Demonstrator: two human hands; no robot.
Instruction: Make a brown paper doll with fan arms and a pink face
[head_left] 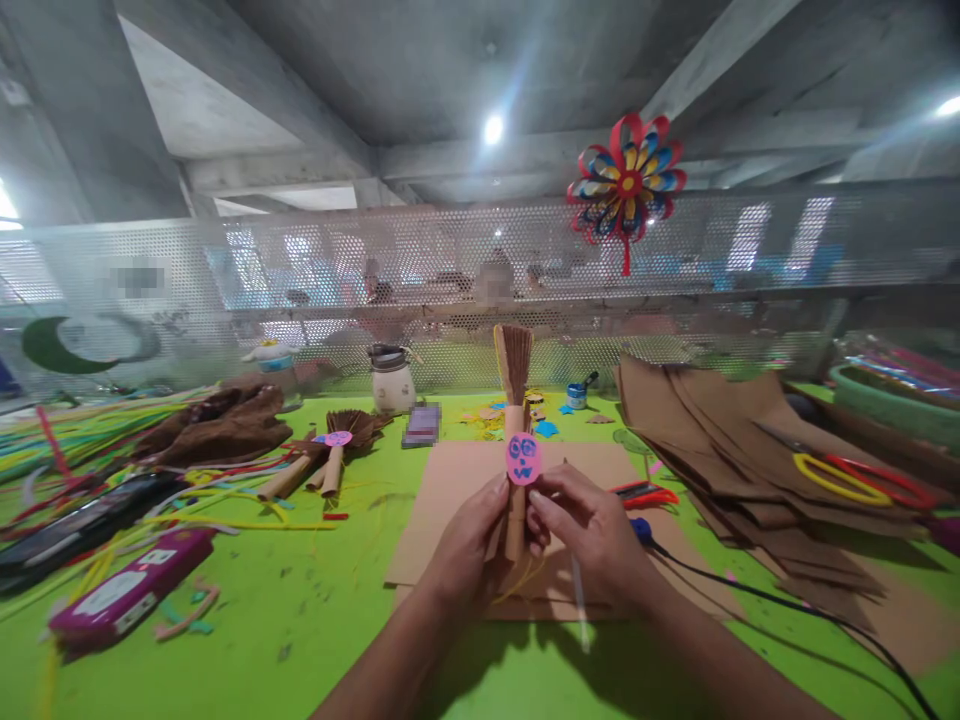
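Upright over the cardboard sheet (442,510) stands a brown paper figure (514,415), made of rolled paper with a pleated, brush-like top. A round pink paper face (523,458) with blue drawn features sits on its front. My left hand (469,530) is closed around the figure's lower left side. With bent fingers, my right hand (585,515) grips it from the right, just below the pink face. Part of the lower roll is hidden by my fingers. A thin whitish strip (579,605) shows beneath my right hand; whether I hold it cannot be made out.
Similar paper figures (334,460) lie left. Brown paper sheets (697,450) and yellow-and-red-handled scissors (840,480) are right. A black cable (750,575) crosses the right side. Colored strips (82,490), a purple box (131,590), a jar (392,380) and a blurred phone-like object (421,425) surround the work.
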